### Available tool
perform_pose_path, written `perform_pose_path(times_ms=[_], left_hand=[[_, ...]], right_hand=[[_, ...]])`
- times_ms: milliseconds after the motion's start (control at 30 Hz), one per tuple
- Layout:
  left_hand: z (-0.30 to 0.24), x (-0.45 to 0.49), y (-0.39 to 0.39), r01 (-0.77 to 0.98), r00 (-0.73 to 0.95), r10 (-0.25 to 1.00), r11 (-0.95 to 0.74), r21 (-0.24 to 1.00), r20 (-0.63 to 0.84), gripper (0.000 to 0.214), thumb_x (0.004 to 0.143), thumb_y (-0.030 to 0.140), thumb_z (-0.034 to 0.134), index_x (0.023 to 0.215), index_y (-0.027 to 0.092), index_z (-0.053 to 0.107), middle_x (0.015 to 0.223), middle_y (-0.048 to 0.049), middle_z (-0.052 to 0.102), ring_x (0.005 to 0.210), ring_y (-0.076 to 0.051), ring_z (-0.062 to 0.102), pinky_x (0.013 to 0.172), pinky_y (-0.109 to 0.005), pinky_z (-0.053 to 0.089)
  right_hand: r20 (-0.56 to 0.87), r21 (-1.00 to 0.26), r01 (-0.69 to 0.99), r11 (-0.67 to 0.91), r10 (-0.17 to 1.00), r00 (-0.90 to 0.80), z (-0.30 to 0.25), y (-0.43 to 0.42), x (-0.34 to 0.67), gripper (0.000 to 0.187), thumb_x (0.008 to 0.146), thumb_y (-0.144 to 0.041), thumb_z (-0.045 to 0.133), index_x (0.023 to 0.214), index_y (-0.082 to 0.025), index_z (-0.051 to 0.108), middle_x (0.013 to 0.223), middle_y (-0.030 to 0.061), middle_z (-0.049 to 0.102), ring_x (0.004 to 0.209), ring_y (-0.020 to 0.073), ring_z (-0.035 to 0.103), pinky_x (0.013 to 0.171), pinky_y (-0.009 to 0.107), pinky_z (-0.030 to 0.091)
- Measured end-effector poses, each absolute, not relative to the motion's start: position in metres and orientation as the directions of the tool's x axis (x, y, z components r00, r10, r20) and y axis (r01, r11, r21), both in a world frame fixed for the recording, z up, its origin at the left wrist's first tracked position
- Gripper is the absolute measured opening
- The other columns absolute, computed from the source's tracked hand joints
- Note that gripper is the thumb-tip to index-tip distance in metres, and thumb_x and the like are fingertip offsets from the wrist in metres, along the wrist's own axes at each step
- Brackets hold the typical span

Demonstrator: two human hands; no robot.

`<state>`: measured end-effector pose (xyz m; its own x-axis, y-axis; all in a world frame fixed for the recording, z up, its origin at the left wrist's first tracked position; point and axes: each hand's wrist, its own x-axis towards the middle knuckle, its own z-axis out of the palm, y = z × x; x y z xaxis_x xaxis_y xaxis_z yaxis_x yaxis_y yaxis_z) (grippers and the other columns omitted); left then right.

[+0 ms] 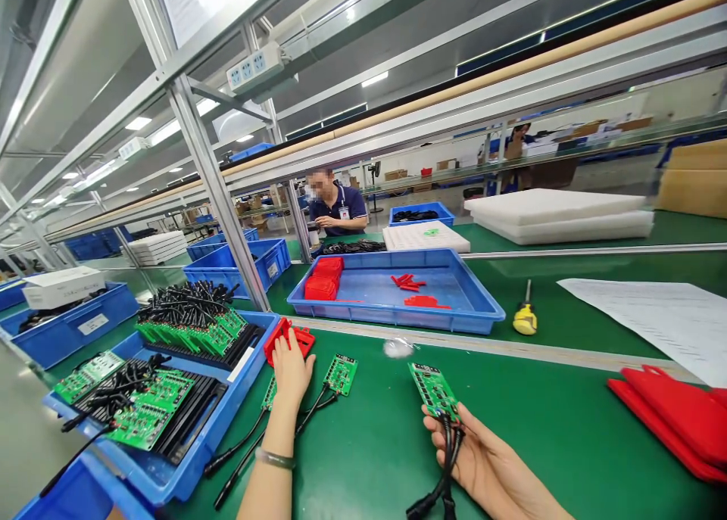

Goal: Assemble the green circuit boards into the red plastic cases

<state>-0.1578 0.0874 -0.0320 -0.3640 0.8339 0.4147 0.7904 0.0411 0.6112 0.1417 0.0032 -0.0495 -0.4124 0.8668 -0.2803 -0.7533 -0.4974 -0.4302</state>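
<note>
My right hand (474,448) holds a green circuit board (435,390) by its lower end, where black cables (446,467) hang down past my fingers. My left hand (292,368) reaches forward, fingers stretched over a red plastic frame (304,340) beside the blue tray and thumb apart. The fingertips rest on the red frame. Just right of that hand lies another circuit board (341,374) with black cables on the green table. A further board (269,393) is partly covered by my left wrist.
A blue tray (250,365) at left holds black racks with many cabled boards. Ahead, a shallow blue bin (391,319) contains red parts. A yellow screwdriver (525,317), paper sheets (653,316) and red covers (675,414) lie to the right. A co-worker (338,206) sits across the bench.
</note>
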Motion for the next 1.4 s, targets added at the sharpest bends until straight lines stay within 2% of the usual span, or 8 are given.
perform_pose_path(times_ms=[300, 400, 533, 667, 800, 933, 1100, 1400], left_hand=[[0.0, -0.136, 0.076, 0.538, -0.463, 0.8, -0.087, 0.838, 0.38, 0.052, 0.088, 0.038, 0.037, 0.135, 0.015, 0.035, 0.122, -0.0193, 0.05, 0.108, -0.03, 0.053, 0.087, -0.044, 0.043], [0.017, -0.103, 0.062, -0.03, -0.275, 0.955, -0.126, 0.992, 0.113, 0.048, 0.093, 0.04, 0.021, 0.125, 0.014, 0.046, 0.108, -0.0169, 0.06, 0.081, -0.021, 0.062, 0.069, -0.035, 0.049], [0.027, -0.056, 0.043, -0.748, 0.237, 0.947, 0.321, 0.581, -0.217, 0.031, 0.089, 0.032, 0.04, 0.111, 0.014, 0.055, 0.11, -0.0163, 0.06, 0.07, -0.017, 0.061, 0.063, -0.032, 0.049], [0.008, -0.019, 0.028, -0.802, 0.331, 0.889, 0.442, 0.401, -0.317, 0.015, 0.082, 0.012, 0.049, 0.092, 0.009, 0.06, 0.087, -0.0104, 0.065, 0.066, -0.013, 0.061, 0.063, -0.027, 0.049], [-0.023, -0.005, 0.016, -0.738, 0.221, 0.905, 0.399, 0.545, -0.364, 0.021, 0.066, 0.002, 0.062, 0.086, 0.011, 0.062, 0.07, -0.0039, 0.065, 0.055, -0.012, 0.059, 0.057, -0.024, 0.048], [-0.034, -0.006, 0.004, -0.682, 0.221, 0.936, 0.349, 0.643, -0.273, 0.038, 0.058, 0.003, 0.065, 0.096, 0.012, 0.063, 0.076, -0.0047, 0.069, 0.066, -0.017, 0.064, 0.064, -0.029, 0.05], [-0.023, 0.0, -0.011, -0.688, 0.321, 0.945, 0.274, 0.672, -0.058, 0.038, 0.078, 0.027, 0.063, 0.115, 0.02, 0.06, 0.113, -0.0075, 0.064, 0.106, -0.024, 0.057, 0.092, -0.035, 0.041], [-0.027, -0.004, -0.007, -0.737, 0.427, 0.895, 0.426, 0.524, -0.128, 0.035, 0.068, 0.035, 0.073, 0.097, 0.016, 0.068, 0.094, -0.0084, 0.069, 0.102, -0.026, 0.059, 0.097, -0.041, 0.037]], right_hand=[[-0.264, -0.37, -0.822, -0.432, 0.897, -0.353, -0.028, 0.006, 0.15, 0.04, 0.098, -0.033, 0.037, 0.1, -0.002, 0.063, 0.086, 0.0147, 0.067, 0.047, 0.0061, 0.051, 0.032, 0.013, 0.038], [-0.15, -0.436, -0.813, -0.385, 0.922, -0.356, -0.01, 0.006, 0.158, 0.053, 0.097, -0.045, 0.032, 0.1, -0.002, 0.063, 0.077, 0.0127, 0.063, 0.047, 0.0073, 0.044, 0.032, 0.014, 0.035], [0.0, -0.617, -0.74, -0.268, 0.94, -0.341, 0.01, 0.002, 0.171, 0.064, 0.093, -0.058, 0.026, 0.096, -0.008, 0.066, 0.055, 0.0015, 0.048, 0.044, 0.0078, 0.032, 0.034, 0.014, 0.028], [0.045, -0.861, -0.496, -0.112, 0.954, -0.295, 0.012, -0.006, 0.177, 0.072, 0.083, -0.073, 0.028, 0.101, -0.013, 0.064, 0.057, -0.0014, 0.044, 0.046, 0.0082, 0.029, 0.038, 0.017, 0.026], [0.067, -0.993, -0.114, 0.039, 0.965, -0.254, 0.005, -0.017, 0.172, 0.071, 0.086, -0.07, 0.025, 0.112, -0.013, 0.059, 0.058, -0.0026, 0.045, 0.044, 0.0088, 0.031, 0.042, 0.021, 0.028], [0.163, -0.97, 0.138, 0.201, 0.955, -0.247, 0.009, -0.028, 0.164, 0.053, 0.094, -0.053, 0.027, 0.126, -0.021, 0.053, 0.071, 0.0017, 0.054, 0.059, 0.0152, 0.047, 0.053, 0.026, 0.041], [0.294, -0.811, 0.429, 0.398, 0.911, -0.29, 0.01, -0.035, 0.153, 0.052, 0.091, -0.038, 0.044, 0.141, -0.029, 0.033, 0.118, 0.0088, 0.05, 0.098, 0.0229, 0.053, 0.089, 0.036, 0.043], [0.277, -0.878, 0.297, 0.376, 0.904, -0.325, -0.004, -0.032, 0.147, 0.049, 0.093, -0.04, 0.042, 0.139, -0.027, 0.038, 0.082, 0.0019, 0.051, 0.065, 0.015, 0.049, 0.059, 0.025, 0.045]])
